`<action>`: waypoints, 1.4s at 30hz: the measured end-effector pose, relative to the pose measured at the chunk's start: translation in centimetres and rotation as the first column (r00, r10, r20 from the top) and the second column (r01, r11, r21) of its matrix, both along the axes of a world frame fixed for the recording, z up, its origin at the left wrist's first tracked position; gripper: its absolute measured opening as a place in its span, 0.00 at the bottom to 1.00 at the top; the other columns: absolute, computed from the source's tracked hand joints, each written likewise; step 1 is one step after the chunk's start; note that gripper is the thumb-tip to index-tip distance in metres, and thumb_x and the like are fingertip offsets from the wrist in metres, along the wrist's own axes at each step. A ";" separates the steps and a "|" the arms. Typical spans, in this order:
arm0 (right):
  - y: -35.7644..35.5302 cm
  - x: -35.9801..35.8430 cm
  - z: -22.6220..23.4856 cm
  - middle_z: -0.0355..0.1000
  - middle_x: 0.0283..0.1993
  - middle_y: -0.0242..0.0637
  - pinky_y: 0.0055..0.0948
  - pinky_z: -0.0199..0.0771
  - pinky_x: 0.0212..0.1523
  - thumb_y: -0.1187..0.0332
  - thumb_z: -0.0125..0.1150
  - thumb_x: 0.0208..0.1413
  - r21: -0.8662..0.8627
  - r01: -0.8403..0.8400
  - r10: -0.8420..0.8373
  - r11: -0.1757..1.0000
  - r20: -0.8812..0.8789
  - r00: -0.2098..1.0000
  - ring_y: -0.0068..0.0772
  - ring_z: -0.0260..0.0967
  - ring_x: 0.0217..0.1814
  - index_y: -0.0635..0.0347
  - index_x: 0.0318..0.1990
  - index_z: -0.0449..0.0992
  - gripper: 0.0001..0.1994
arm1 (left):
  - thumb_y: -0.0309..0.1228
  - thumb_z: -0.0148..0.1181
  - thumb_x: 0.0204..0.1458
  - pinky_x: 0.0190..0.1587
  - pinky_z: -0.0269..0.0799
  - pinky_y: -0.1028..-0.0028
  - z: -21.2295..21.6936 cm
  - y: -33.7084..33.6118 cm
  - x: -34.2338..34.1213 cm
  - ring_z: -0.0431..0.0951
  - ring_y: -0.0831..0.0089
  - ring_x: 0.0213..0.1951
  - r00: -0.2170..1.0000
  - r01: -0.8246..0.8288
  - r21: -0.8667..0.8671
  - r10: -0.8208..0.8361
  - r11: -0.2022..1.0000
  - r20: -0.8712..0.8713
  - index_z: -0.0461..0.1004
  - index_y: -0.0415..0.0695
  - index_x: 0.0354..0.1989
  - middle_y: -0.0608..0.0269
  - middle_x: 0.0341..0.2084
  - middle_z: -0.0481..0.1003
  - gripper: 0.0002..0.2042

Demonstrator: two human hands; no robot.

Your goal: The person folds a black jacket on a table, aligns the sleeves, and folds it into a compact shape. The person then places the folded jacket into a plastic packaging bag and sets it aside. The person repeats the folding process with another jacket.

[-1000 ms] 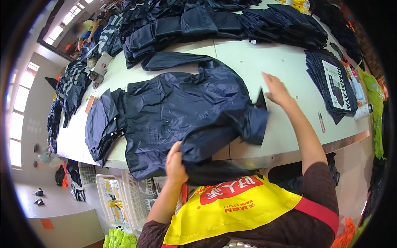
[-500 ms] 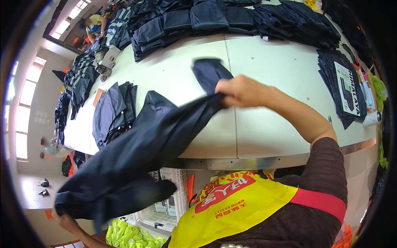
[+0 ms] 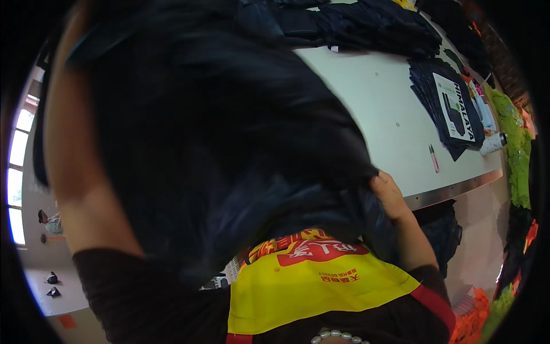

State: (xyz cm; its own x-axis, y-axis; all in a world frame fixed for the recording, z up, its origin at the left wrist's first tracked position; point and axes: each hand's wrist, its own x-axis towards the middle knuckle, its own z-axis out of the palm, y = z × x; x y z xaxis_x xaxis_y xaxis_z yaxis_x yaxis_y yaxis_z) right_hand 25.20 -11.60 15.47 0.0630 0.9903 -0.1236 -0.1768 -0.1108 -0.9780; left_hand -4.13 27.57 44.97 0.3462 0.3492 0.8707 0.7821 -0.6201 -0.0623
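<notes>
Dark navy garment [image 3: 229, 132] in head view, held up and spread over left and middle, blurred, in front of white counter [image 3: 361, 86] and just above yellow apron [image 3: 321, 292]; contact with countertop impossible to tell. Right hand [image 3: 391, 196] narrow, pinching garment's right edge between thumb and fingers, near counter's metal edge [image 3: 458, 186]. Left forearm [image 3: 80, 155] upright along left side, also blurred; left hand lost in dark at upper rim, cannot tell whether wide or gripping. On right part of counter: stack of dark garments [image 3: 425, 97] topped by white printed sheet [image 3: 455, 106], white cylinder [image 3: 491, 144] just beside, small pink snips [image 3: 434, 160] apart from stack, closer to metal edge. Along far side, row of folded dark garments [image 3: 372, 26], partly hidden by held-up cloth. Past counter's right end, lime green cloth [image 3: 517, 155], orange cloth [image 3: 474, 321] lower down. Bright window [image 3: 20, 166] at far left. Pearl necklace [image 3: 337, 334] at bottom edge.
</notes>
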 end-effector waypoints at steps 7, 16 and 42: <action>-4.8 8.2 -13.8 0.72 0.36 0.58 0.44 0.66 0.42 0.50 0.47 0.60 -0.484 0.318 0.229 0.815 0.774 0.590 0.55 0.70 0.42 0.71 0.35 0.69 0.25 | 0.38 0.58 0.52 0.53 0.66 0.66 -29.8 -5.2 11.9 0.71 0.54 0.52 0.829 0.462 -0.557 -0.559 0.690 -0.005 0.69 0.40 0.52 0.49 0.50 0.71 0.21; 0.4 8.7 -18.9 0.69 0.48 0.56 0.39 0.66 0.51 0.56 0.58 0.53 0.053 0.605 -0.268 0.794 0.925 0.270 0.55 0.67 0.51 0.69 0.55 0.63 0.28 | 0.62 0.52 0.46 0.60 0.37 0.37 -48.3 -17.4 -5.3 0.44 0.56 0.68 0.850 -0.520 -0.721 0.196 0.459 -0.488 0.52 0.51 0.66 0.54 0.67 0.49 0.42; 17.4 23.5 -13.6 0.66 0.55 0.50 0.40 0.58 0.60 0.73 0.57 0.46 0.508 0.390 -0.478 0.768 0.860 -0.179 0.50 0.61 0.59 0.65 0.53 0.68 0.23 | 0.37 0.62 0.49 0.42 0.70 0.67 -46.7 -4.7 -12.7 0.74 0.58 0.37 0.885 -0.243 -0.829 0.464 0.504 0.023 0.71 0.37 0.48 0.49 0.41 0.73 0.21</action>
State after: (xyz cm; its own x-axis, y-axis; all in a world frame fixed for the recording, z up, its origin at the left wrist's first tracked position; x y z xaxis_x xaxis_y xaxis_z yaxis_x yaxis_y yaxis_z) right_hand 48.71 5.81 1.88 0.4867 0.6777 0.5512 0.8717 -0.4176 -0.2563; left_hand -16.86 22.90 -1.74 -0.1236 0.9709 0.2053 0.8676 0.0053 0.4972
